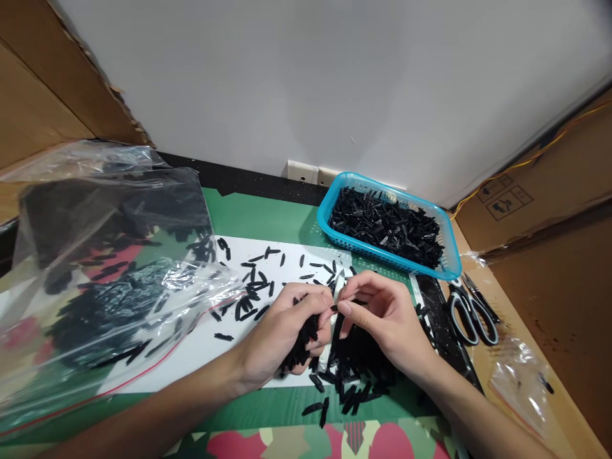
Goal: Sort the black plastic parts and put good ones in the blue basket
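My left hand [282, 325] is curled around a bunch of small black fuzzy strips [302, 344], whose ends stick out below the fingers. Close against it, at the middle of the view, my right hand [392, 315] pinches between thumb and forefinger what looks like one black strip, mostly covered by the fingertips. A pale narrow band [326, 358] runs beneath both hands. Under the right hand lies a dark heap of loose strips [354, 363]. More single strips [258, 280] are scattered over a white sheet [162, 370] left of the hands.
A blue plastic basket [323, 220] full of black strips stands behind my right hand. Scissors [471, 312] lie to the right, near a small clear bag [519, 379]. A large zip bag [115, 280] of black strips covers the left side. Cardboard [549, 210] and a white wall [306, 83] border the workspace.
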`<state>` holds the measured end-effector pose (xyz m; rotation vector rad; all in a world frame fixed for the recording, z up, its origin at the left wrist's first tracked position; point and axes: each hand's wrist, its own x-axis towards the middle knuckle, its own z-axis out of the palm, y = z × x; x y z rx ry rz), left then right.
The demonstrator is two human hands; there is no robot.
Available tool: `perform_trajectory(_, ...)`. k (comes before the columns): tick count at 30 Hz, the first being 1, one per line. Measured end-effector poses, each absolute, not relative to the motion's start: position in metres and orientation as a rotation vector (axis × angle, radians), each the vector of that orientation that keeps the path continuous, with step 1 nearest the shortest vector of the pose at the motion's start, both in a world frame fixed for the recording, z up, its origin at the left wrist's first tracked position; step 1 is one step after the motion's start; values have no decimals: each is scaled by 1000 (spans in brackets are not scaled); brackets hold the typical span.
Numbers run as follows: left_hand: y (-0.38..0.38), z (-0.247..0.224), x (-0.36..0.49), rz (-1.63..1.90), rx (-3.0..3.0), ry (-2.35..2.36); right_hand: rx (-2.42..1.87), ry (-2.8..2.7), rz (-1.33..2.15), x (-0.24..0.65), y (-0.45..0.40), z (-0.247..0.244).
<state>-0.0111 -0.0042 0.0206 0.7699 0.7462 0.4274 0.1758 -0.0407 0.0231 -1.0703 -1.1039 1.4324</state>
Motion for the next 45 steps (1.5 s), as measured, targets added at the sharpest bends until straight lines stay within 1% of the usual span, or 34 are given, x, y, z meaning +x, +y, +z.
perform_trajectory(5, -5, 21, -11, 419, 827, 749, -1107, -1117, 1314, 175, -41, 23)
perform_trajectory(11, -5, 20, -10, 449, 862, 747, -1091, -1126, 1328, 176, -43, 22)
perform_trajectory(16, -4, 22, -11, 461, 820, 743, -1111, -1183, 1271, 180, -42, 26)
perform_trajectory(24, -5, 20, -11, 483, 846, 733, -1111, -1243, 1407, 178, -47, 21)
perform_trajectory(27, -5, 20, -11, 493, 858, 730, -1126, -1295, 1374, 179, -47, 21)
perform_trajectory(29, -5, 20, -10, 496, 853, 742, -1200, -1425, 1199, 184, -45, 20)
perform_trajectory(30, -5, 21, -10, 498, 847, 748, -1248, -1528, 1049, 188, -44, 20)
perform_trajectory(34, -4, 22, -10, 512, 785, 755, -1291, -2094, 266, 205, -36, 13)
perform_trajectory(36, -4, 23, -10, 523, 757, 756, -1213, -2349, 0, 210, -31, 9)
perform_trajectory(39, -3, 24, -10, 548, 755, 755, -1078, -2560, -149, 213, -28, 6)
perform_trajectory(45, -1, 25, -11, 572, 740, 758, -975, -2623, -217, 209, -27, 8)
